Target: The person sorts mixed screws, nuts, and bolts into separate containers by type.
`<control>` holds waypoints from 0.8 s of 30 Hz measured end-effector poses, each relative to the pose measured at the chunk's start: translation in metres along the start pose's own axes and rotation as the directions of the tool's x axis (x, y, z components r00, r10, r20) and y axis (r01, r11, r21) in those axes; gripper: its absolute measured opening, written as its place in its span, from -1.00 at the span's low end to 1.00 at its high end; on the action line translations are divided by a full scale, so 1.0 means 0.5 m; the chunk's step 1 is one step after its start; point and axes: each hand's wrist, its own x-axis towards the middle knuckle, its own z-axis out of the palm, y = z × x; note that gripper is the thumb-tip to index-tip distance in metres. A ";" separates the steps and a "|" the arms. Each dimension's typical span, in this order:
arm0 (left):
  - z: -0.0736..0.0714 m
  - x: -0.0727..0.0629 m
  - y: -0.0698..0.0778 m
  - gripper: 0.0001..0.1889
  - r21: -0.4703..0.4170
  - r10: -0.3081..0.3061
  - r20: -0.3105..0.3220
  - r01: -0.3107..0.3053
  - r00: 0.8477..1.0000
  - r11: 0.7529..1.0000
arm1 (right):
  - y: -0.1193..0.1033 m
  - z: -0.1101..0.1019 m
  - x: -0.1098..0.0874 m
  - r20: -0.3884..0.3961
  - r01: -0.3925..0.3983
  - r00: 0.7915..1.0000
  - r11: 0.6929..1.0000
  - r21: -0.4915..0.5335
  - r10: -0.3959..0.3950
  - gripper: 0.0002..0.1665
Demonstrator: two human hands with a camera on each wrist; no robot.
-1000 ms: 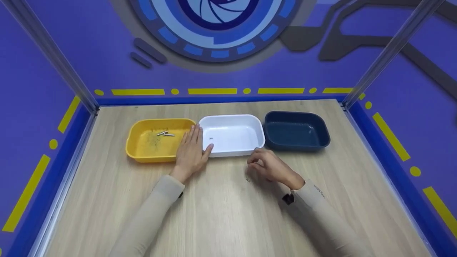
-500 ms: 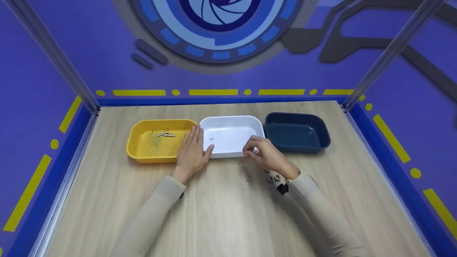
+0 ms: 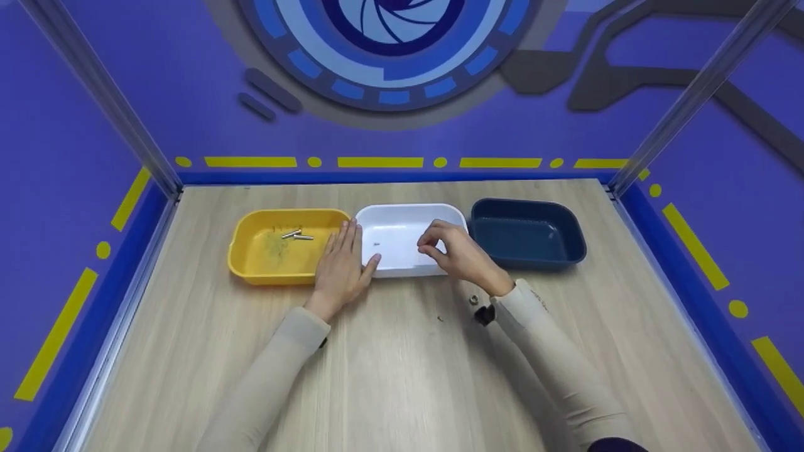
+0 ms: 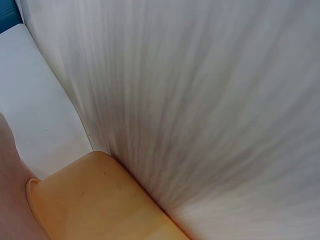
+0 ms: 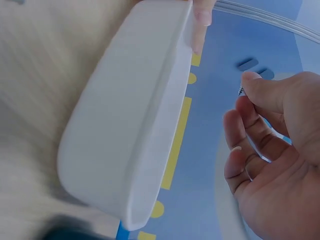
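Note:
My right hand (image 3: 453, 250) is over the white tray (image 3: 411, 272), thumb and forefinger pinching a small screw (image 5: 241, 91) whose threaded end shows in the right wrist view. My left hand (image 3: 340, 267) lies flat with straight fingers across the adjoining rims of the yellow tray (image 3: 276, 279) and the white one. Inside the white tray sits a tiny screw (image 3: 376, 244). Shiny metal pins (image 3: 303, 238) lie in the yellow tray among small dark bits. On the wood in front are a nut (image 3: 474, 300) and a tiny dark piece (image 3: 440, 318).
A dark blue tray (image 3: 527, 260) stands to the right of the white one, completing a row on the wooden table (image 3: 389, 370). Blue printed walls (image 3: 402, 141) with metal corner posts enclose the table at the back and sides.
My right hand has risen from the table in front and moved forward and left over the white tray. Nuts came into view beneath it, then partly vanished behind the wrist. My left hand stays put.

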 end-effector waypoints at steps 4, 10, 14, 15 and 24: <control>0.002 0.003 0.002 -0.08 0.010 -0.009 0.008 0.009 1.000 1.000 | -0.002 -0.002 0.020 -0.019 -0.008 1.000 1.000 0.005 0.008 -0.92; 0.006 0.005 0.002 -0.07 0.021 -0.015 0.022 0.015 1.000 1.000 | 0.008 -0.006 0.044 -0.056 -0.027 0.998 1.000 0.009 0.028 -0.90; 0.005 0.006 0.002 -0.07 0.024 -0.019 0.022 0.019 1.000 1.000 | 0.016 -0.008 0.061 -0.068 -0.056 0.996 0.998 0.002 0.056 -0.88; 0.005 0.006 0.002 -0.07 0.025 -0.020 0.018 0.019 1.000 1.000 | 0.017 -0.007 0.066 -0.069 -0.067 0.995 0.998 0.000 0.067 -0.87; 0.001 0.003 0.000 -0.08 0.028 -0.015 0.005 0.014 1.000 1.000 | 0.030 0.011 0.111 -0.076 -0.147 0.986 0.989 -0.009 0.146 -0.88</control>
